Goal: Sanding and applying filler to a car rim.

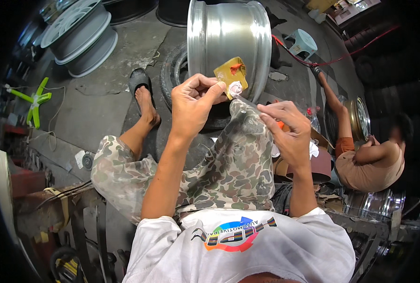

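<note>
My left hand (193, 104) pinches a yellowish square card (223, 73) by its lower left edge. On the card sit a dollop of whitish paste (235, 88) and a smaller orange-red dab (236, 69). Between the fingers of my right hand (289, 132) is a thin spatula (248, 102), mostly hidden by its angle and those fingers; its tip reaches the whitish paste. Just beyond both hands a bare silver wheel rim (226, 35) stands on its side, with a dull, sanded-looking band. A dark tire (169, 70) lies beneath it.
Another person (372, 162) sits low at the right beside a bronze-coloured wheel (361, 118). A pale blue stool (303, 43) and a red hose (356, 51) lie beyond. Stacked grey wheels (85, 45) stand far left, near a bright green star-shaped stand (35, 100).
</note>
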Tool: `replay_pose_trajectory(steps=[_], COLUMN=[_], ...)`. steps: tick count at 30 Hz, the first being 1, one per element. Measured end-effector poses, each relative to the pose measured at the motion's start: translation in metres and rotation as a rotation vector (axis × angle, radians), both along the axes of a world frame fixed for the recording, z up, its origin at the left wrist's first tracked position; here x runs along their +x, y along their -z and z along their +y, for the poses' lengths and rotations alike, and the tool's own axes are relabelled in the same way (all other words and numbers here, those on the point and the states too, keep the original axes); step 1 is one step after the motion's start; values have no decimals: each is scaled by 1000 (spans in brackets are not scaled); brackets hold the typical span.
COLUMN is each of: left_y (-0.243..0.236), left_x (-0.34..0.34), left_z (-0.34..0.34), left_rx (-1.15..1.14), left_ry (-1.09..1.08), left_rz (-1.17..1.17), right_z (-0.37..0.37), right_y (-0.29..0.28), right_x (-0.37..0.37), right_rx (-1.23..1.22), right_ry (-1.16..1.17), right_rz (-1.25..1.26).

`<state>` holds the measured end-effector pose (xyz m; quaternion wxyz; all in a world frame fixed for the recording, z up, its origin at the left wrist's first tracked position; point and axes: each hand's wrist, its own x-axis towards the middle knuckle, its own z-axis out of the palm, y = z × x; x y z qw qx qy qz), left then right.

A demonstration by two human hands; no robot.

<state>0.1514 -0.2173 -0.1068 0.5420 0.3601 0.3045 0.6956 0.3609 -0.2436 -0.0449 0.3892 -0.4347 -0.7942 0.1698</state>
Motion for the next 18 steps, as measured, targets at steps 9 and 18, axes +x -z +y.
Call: replay_pose_trajectory(steps=[9, 18], left_y=[0, -2], left_x=[-3, -6], left_z=[-1, 1], left_rx=[25, 0], left_ry=[7, 41], left_rz=[0, -4], right_z=[3, 4], right_y=[-3, -8], right_x=[0, 1], right_rx=[6, -51], right_ry=[-22, 8], right_rz=[20, 86])
